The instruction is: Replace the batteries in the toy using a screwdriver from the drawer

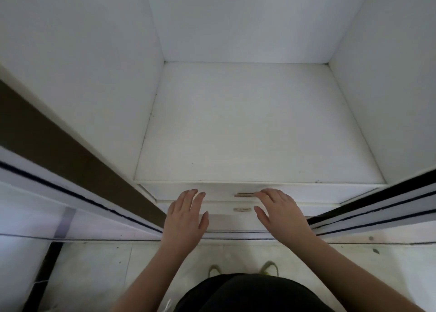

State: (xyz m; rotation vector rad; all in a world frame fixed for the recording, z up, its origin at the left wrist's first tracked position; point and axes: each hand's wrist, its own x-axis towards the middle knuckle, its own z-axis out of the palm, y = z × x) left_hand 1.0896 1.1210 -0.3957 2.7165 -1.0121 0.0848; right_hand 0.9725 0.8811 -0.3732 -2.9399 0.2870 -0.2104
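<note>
Seen from above at the near edge: dark clothing (245,293) over the lap, and just beyond it the toes of two yellow-green shoes (243,268) on a pale tiled floor (94,264). Reaching forward from there, two bare forearms toward a white built-in wardrobe (236,123) with dark-edged sliding door tracks (368,215) angling in from left and right. Left hand (186,217) spread flat, fingers straight and slightly apart, holding nothing, fingertips at the front of the upper drawer (219,192) left of its handle. Right hand (278,211) likewise flat and relaxed, holding nothing, fingertips just beside the right end of the upper drawer's small metal handle (244,195), thumb extended toward the handle of the lower drawer (241,209); actual contact with the drawer fronts not clear from this angle. Both drawers stacked one above the other at the near bottom of the wardrobe, apparently pushed in, contents hidden; screwdriver, toy and batteries nowhere in view. Beyond the drawers, a broad white shelf surface (247,127) forming the top of the drawer unit, marked with a few small dark specks, enclosed by white side panels and a white back wall at the far end. To the left, a brown panel edge (59,146) running diagonally alongside the wardrobe opening.
</note>
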